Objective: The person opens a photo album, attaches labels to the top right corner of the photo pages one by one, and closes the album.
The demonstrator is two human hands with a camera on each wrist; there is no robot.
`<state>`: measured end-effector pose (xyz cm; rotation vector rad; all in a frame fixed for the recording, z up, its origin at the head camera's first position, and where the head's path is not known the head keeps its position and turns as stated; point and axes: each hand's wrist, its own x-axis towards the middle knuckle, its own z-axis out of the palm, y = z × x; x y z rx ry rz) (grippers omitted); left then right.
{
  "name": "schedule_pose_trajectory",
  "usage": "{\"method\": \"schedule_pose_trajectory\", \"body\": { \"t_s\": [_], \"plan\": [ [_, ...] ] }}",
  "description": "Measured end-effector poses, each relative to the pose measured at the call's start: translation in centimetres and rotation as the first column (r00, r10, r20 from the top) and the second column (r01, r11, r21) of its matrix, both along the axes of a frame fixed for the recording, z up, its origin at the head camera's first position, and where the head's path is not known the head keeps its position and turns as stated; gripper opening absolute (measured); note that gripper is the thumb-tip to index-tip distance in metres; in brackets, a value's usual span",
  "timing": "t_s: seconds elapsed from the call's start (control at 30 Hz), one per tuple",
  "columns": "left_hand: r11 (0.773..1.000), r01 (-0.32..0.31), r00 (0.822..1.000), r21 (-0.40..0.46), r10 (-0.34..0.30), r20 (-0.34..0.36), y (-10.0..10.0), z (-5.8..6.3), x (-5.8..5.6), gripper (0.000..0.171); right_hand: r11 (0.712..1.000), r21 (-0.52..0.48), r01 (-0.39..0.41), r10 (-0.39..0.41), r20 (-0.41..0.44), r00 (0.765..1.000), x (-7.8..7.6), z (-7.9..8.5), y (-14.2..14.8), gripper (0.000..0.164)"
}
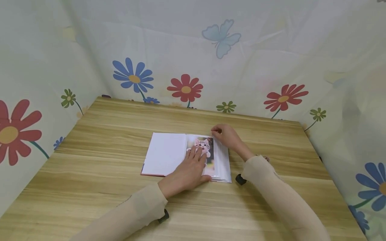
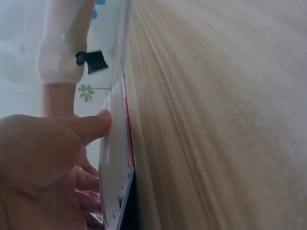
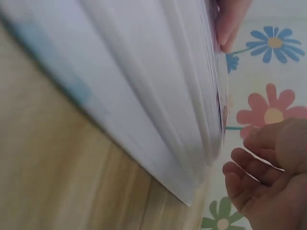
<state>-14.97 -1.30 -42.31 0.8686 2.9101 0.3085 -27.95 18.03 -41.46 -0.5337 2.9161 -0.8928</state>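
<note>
A small photo album [image 1: 167, 152] lies spread on the table, its white inner cover on the left. On the right is a stack of sleeve pages, topped by a kitten picture [image 1: 203, 144]. My left hand [image 1: 190, 170] rests flat across that picture with fingers extended, partly covering it; its thumb lies by the lower page edge. My right hand [image 1: 228, 137] is at the album's upper right corner. In the right wrist view, its bent fingers [image 3: 254, 167] hold nothing and stand a little apart from the fanned page edges [image 3: 187, 96].
The wood-grain table [image 1: 120, 207] extends around the album. Behind and at both sides hangs a pale cloth [image 1: 169, 43] printed with flowers and a butterfly. A black strap piece [image 1: 240, 179] hangs by the right sleeve, and another [image 1: 164, 216] by the left.
</note>
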Motion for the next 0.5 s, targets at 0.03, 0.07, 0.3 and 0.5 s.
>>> {"method": "schedule_pose_trajectory", "body": {
  "t_s": [0.03, 0.07, 0.3, 0.5],
  "plan": [
    [1.0, 0.0, 1.0, 0.0, 0.0, 0.002, 0.0, 0.0, 0.0, 0.087, 1.0, 0.0, -0.002, 0.002, -0.014, 1.0, 0.5, 0.2, 0.1, 0.03],
    [1.0, 0.001, 1.0, 0.001, -0.001, 0.004, 0.1, 0.0, 0.0, 0.087, 1.0, 0.008, -0.001, 0.001, -0.026, 1.0, 1.0, 0.3, 0.1, 0.033],
    [1.0, 0.003, 1.0, 0.006, -0.003, 0.013, 0.1, 0.0, 0.0, 0.087, 0.99, 0.137, -0.04, 0.052, -0.085, 0.995, 5.3, 0.5, 0.1, 0.048],
    [1.0, 0.006, 1.0, 0.001, -0.006, 0.02, 0.2, 0.0, -0.1, 0.088, 0.945, 0.303, -0.125, 0.159, -0.09, 0.983, 7.0, -0.9, -0.2, 0.053]
  ]
}}
